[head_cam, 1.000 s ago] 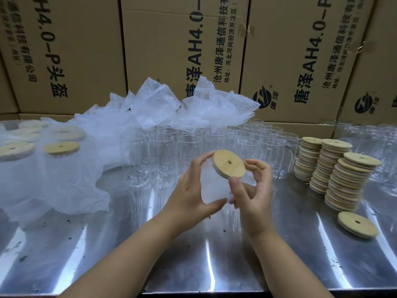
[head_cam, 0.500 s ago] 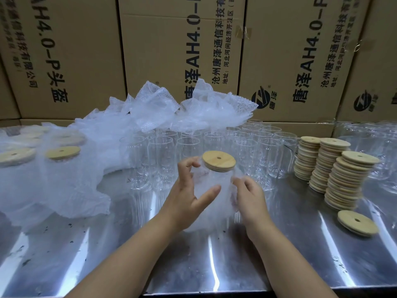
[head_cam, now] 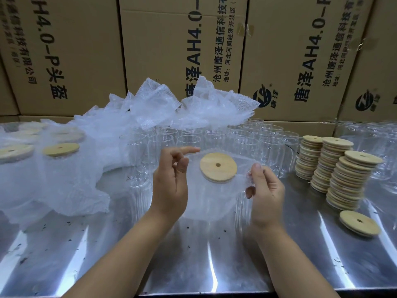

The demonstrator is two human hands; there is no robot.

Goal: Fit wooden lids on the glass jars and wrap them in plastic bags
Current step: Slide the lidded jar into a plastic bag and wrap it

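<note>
A glass jar sits inside a bubble-wrap bag (head_cam: pixel 212 198) at the middle of the steel table, with a round wooden lid (head_cam: pixel 218 167) with a centre hole on top. My left hand (head_cam: pixel 171 181) pinches the bag's rim on the left side of the lid. My right hand (head_cam: pixel 265 190) pinches the bag's rim on the right. Behind them stand several empty glass jars (head_cam: pixel 217 138). Three stacks of wooden lids (head_cam: pixel 335 168) rise at the right, with a loose lid (head_cam: pixel 359 223) lying in front of them.
Wrapped, lidded jars (head_cam: pixel 60 149) stand at the left under a pile of bubble-wrap bags (head_cam: pixel 163 106). More glass jars (head_cam: pixel 378 136) are at the far right. Cardboard boxes (head_cam: pixel 279 50) form a wall behind. The steel table (head_cam: pixel 193 254) stretches toward me.
The lid, held tilted between both hands a second ago, now sits on the jar. Both hands have moved up to the bag's rim and pulled it up around the lid.
</note>
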